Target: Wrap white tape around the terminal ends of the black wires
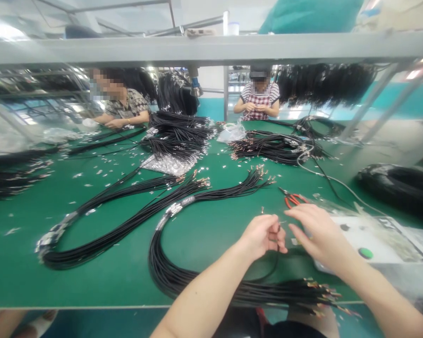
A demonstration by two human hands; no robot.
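Observation:
My left hand is closed, its fingers curled around one black cable. The stripped end of that cable pokes up above the knuckles, and its length hangs down toward the bundle below. Just to the right, my right hand has its fingers and thumb apart, with nothing clearly held. A small pale sliver shows between the two hands, too blurred to name. Beyond my right fingertips lie orange-handled pliers. A curved bundle of black cables with bare copper ends runs beneath my left forearm.
A second looped cable bundle lies left on the green table. A white box with a green button sits at right, near a black coil. Further back are cable piles, a plastic bag and two people working.

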